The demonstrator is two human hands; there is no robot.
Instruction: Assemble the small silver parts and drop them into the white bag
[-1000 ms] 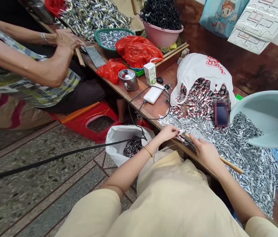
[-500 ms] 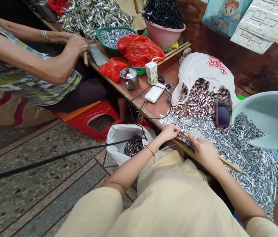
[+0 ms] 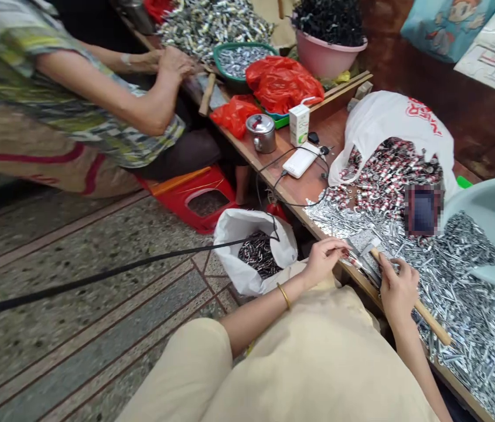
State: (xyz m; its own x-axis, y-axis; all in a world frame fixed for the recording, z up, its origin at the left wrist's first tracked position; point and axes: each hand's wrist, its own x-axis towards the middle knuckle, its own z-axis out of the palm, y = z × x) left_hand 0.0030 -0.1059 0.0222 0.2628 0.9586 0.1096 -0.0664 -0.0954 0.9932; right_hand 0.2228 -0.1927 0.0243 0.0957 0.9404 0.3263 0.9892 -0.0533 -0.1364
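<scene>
My left hand (image 3: 325,256) pinches small red-and-silver metal parts (image 3: 353,259) at the near edge of the wooden table (image 3: 293,190). My right hand (image 3: 398,291) is wrapped round the wooden handle of a small hammer (image 3: 409,296), whose metal head lies beside those parts. A thick heap of silver metal pieces (image 3: 458,287) covers the table in front of both hands. Behind it an open white plastic bag (image 3: 394,126) spills red-and-silver parts (image 3: 383,176).
A white bag of dark parts (image 3: 258,252) stands on the floor below the table edge. A power bank (image 3: 300,163), a drink carton (image 3: 299,124) and a small steel pot (image 3: 262,132) lie further along. A pale basin (image 3: 493,228) sits at right. Another person (image 3: 98,99) works at left by a red stool (image 3: 194,196).
The view has swung left and down, so everything sits further right. My hands stay at the table edge with the hammer. The other person's hands have moved further onto their bench.
</scene>
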